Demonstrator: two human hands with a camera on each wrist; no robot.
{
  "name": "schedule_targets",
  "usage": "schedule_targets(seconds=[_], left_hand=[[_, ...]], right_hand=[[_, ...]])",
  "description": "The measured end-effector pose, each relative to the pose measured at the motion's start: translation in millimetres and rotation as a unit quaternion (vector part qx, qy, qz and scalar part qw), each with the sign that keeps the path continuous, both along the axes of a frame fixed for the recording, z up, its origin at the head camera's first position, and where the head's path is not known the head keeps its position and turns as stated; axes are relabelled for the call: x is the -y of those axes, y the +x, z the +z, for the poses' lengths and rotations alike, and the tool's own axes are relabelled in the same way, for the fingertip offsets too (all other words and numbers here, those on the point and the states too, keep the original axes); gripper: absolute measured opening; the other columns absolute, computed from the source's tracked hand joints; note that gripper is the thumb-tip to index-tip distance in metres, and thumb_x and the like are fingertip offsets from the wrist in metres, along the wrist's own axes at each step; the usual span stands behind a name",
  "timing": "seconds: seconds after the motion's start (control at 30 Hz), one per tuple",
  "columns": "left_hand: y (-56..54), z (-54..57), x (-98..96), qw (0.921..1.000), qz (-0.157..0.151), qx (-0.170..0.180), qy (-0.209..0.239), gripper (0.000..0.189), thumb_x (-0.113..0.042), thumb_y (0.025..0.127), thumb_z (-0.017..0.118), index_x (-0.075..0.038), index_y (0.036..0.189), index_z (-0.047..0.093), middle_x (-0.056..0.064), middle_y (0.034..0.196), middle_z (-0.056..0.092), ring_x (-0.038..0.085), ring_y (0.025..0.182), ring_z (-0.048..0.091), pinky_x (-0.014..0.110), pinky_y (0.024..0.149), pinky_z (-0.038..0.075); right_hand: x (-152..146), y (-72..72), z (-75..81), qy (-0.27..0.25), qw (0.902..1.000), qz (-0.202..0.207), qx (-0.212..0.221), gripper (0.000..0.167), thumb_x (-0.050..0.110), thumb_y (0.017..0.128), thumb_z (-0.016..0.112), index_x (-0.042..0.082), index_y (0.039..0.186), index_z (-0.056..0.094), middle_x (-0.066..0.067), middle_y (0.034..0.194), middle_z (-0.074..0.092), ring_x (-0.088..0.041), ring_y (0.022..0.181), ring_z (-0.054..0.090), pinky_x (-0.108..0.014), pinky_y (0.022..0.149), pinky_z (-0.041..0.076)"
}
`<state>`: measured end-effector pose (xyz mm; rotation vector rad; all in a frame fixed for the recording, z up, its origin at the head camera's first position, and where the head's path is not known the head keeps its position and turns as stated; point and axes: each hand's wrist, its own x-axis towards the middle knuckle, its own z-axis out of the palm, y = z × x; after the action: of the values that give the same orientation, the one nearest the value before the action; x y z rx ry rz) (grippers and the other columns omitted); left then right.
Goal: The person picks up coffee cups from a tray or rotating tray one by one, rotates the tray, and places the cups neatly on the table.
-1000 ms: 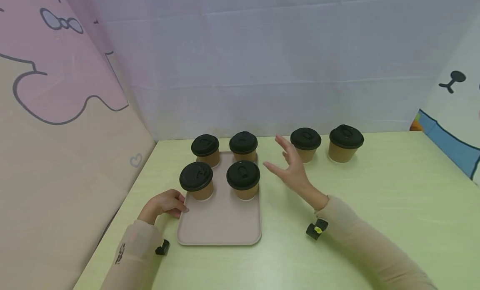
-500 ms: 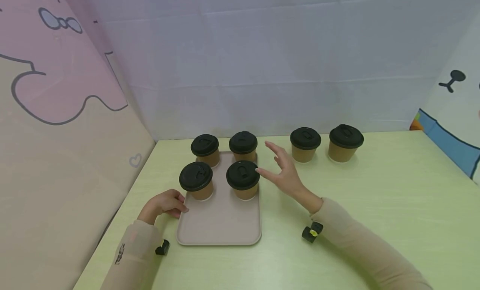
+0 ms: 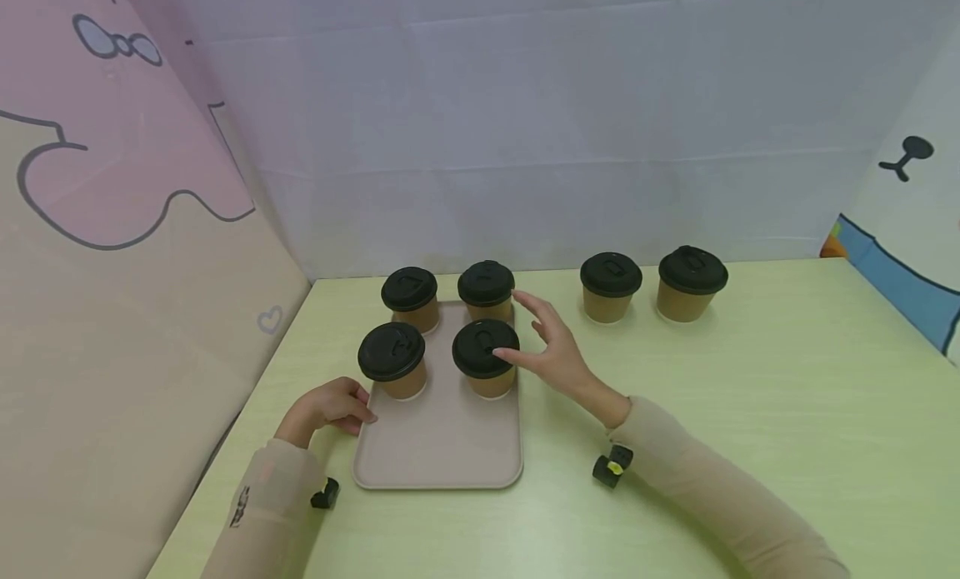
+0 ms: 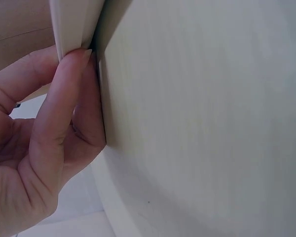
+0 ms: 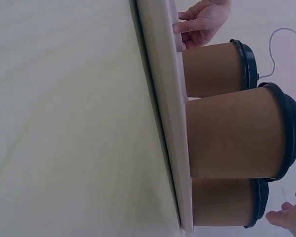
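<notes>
The left hand (image 3: 333, 406) pinches the tray's (image 3: 442, 450) left edge; the right hand (image 3: 561, 361), fingers apart, seems lined up on a right-edge cup (image 3: 480, 364), needing to close.

The tray (image 3: 442, 454) offers passage over its near half; four lidded cups (image 3: 392, 351) block the far half.

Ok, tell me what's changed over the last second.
The right hand has moved left, away from the two cups standing off the tray and towards the nearer right-hand cup on it; in the head view it now overlaps that cup's lid. Nothing appears taken hold of or let go. The left hand still grips the tray's edge; tray and cups stayed put.
</notes>
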<state>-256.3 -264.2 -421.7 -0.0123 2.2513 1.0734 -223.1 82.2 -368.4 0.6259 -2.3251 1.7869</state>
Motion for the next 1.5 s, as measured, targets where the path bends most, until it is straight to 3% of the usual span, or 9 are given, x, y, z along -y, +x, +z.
schedule_targets(seconds=[0.17, 0.57, 0.93, 1.17, 1.5], left_hand=[[7.9, 10.6, -10.1, 0.9995, 0.02, -0.005, -0.024, 0.022, 0.002, 0.077, 0.066, 0.002, 0.088, 0.046, 0.005, 0.077, 0.048, 0.009, 0.057, 0.056, 0.023, 0.056, 0.052], [6.1, 6.2, -9.3, 0.9994, 0.021, -0.008, -0.028, 0.022, 0.002, 0.077, 0.065, 0.002, 0.089, 0.046, 0.005, 0.078, 0.048, 0.008, 0.057, 0.055, 0.021, 0.056, 0.052], [6.5, 7.6, -9.8, 0.9993, 0.022, -0.006, -0.029, 0.021, 0.002, 0.077, 0.065, 0.001, 0.088, 0.047, 0.004, 0.077, 0.048, 0.007, 0.057, 0.054, 0.021, 0.055, 0.051], [6.8, 8.0, -9.9, 0.9992, 0.023, -0.007, -0.032, 0.021, 0.001, 0.077, 0.065, 0.001, 0.087, 0.047, 0.004, 0.077, 0.048, 0.008, 0.057, 0.054, 0.021, 0.056, 0.051], [6.8, 6.8, -9.8, 0.9991, 0.024, -0.008, -0.033, 0.021, 0.001, 0.077, 0.066, 0.001, 0.088, 0.047, 0.004, 0.077, 0.049, 0.008, 0.057, 0.055, 0.021, 0.056, 0.051]], right_hand=[[2.7, 0.2, -2.1, -0.005, 0.9999, 0.01, 0.007, 0.078, -0.001, 0.074, 0.072, -0.002, 0.14, 0.029, -0.019, 0.145, 0.029, -0.034, 0.136, 0.026, -0.055, 0.109, 0.024], [9.6, 0.1, -8.8, 0.003, 0.9994, 0.032, 0.015, 0.085, -0.003, 0.071, 0.074, 0.0, 0.141, 0.026, -0.02, 0.146, 0.027, -0.037, 0.135, 0.026, -0.059, 0.106, 0.024], [13.8, 0.9, -9.5, 0.028, 0.9983, 0.051, 0.011, 0.095, -0.002, 0.067, 0.077, 0.001, 0.143, 0.021, -0.022, 0.143, 0.029, -0.039, 0.133, 0.028, -0.06, 0.101, 0.031], [13.1, -20.8, -43.3, 0.05, 0.9968, 0.061, -0.008, 0.105, 0.014, 0.064, 0.083, 0.013, 0.146, 0.019, -0.019, 0.146, 0.025, -0.033, 0.135, 0.026, -0.057, 0.106, 0.025], [12.7, -20.7, -44.5, 0.076, 0.9954, 0.055, 0.02, 0.109, 0.019, 0.062, 0.085, 0.016, 0.147, 0.016, -0.016, 0.147, 0.024, -0.033, 0.135, 0.025, -0.059, 0.106, 0.024]])
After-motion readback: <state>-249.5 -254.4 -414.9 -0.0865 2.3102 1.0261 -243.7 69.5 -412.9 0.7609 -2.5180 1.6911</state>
